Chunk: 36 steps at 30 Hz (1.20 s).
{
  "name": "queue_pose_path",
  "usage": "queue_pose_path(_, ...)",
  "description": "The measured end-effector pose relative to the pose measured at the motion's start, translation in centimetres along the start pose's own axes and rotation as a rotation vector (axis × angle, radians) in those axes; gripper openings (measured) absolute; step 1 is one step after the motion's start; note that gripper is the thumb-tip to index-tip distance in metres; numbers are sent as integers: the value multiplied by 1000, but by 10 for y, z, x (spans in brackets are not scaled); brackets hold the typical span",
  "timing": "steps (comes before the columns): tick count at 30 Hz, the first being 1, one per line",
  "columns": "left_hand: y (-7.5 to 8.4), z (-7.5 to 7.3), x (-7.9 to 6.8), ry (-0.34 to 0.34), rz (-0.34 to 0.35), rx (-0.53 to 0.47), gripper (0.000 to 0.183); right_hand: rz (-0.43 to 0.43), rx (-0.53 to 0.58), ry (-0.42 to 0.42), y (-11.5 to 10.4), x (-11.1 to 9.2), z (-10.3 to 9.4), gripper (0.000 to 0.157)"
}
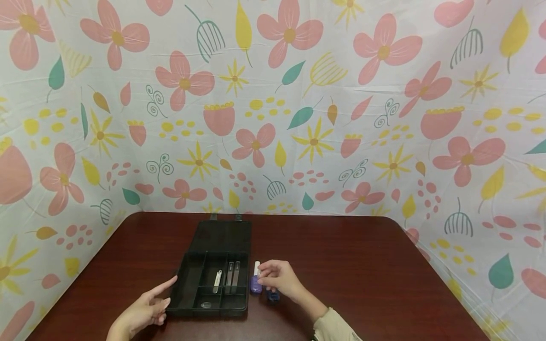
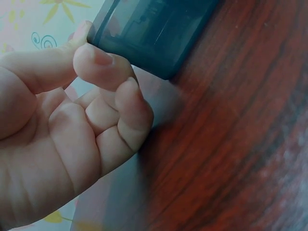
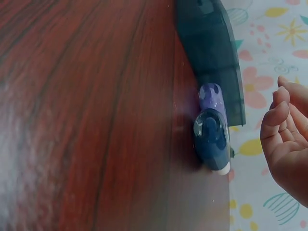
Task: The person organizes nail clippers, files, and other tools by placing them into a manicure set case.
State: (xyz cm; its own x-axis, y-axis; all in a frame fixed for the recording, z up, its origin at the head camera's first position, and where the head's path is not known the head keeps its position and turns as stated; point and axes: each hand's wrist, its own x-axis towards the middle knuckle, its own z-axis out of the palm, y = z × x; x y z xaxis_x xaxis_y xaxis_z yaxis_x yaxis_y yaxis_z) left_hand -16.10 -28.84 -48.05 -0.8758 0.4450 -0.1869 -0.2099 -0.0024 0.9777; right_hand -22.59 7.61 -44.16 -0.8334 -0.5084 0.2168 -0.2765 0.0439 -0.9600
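A black plastic box (image 1: 181, 284) with dividers lies with its lid (image 1: 222, 236) folded back. My left hand (image 1: 142, 310) is at its left wall, index finger stretched out to touch it and thumb near the front corner; the left wrist view shows the other fingers bent. In the box are a nail clipper (image 1: 217, 282), two slim metal strips (image 1: 233, 274) and a small oval piece (image 1: 206, 305). My right hand (image 1: 281, 279) hovers beside a purple nail polish bottle (image 1: 255, 285) with a white cap. Under that hand stands a dark blue bottle (image 3: 211, 139). Nothing shows between the right fingers.
The dark red wooden table (image 1: 341, 265) extends to the right of the box. Behind it and along both sides hangs a white cloth (image 1: 273, 184) printed with flowers. Both bottles stand close to the box's right wall.
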Motion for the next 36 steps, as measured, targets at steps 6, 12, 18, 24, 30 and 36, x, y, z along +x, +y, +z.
queue_pose_path(6,-1,-1,0,-7,4,-1,41,-28,-6,-9,0,3,6,25)
queue_pose_path(12,-2,-1,0,-13,7,1,43,-40,-3,-29,-1,6,12,27)
queue_pose_path(18,-2,-1,1,22,0,13,42,-26,9,-31,-3,7,17,25)
queue_pose_path(24,0,-1,1,25,-15,7,46,-5,19,-40,-3,10,22,24)
queue_pose_path(30,3,2,1,62,-39,21,66,4,22,-56,-2,12,28,25)
queue_pose_path(36,3,2,2,72,-40,22,66,-9,31,-70,-2,15,34,27)
